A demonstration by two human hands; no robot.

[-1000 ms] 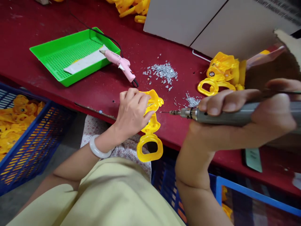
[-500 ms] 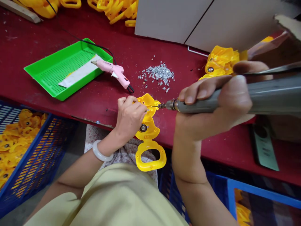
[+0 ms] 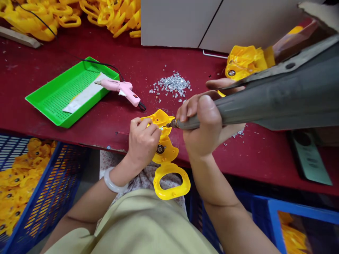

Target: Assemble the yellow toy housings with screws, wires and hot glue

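Red tabletop [image 3: 87, 46] under the action, green tray [image 3: 55, 106] at ten o'clock, pink glue gun [image 3: 120, 90] just beside it, and the left hand [image 3: 143, 143] pinches a yellow plastic piece [image 3: 165, 155] at six o'clock, right at the tabletop's edge! Meanwhile the right hand [image 3: 203, 128] wraps tightly around a grey rotary drill [image 3: 265, 98], its bit tip right at that piece!

Your shot's bright, w/ soft, even light across the red surface [image 3: 169, 58]; source can't be told. Shadows stay faint around your right hand [image 3: 203, 130], darkest under the surface's front edge. The grey rotary tool [image 3: 280, 91] sits v. close to the lens, looks soft & shows a pale streak of glare along its barrel. Loose crystals [image 3: 172, 84] sparkle w/ tiny highlights. Wide-angle bend shows toward the edges, esp. the R side; fine detail's slightly smeared.
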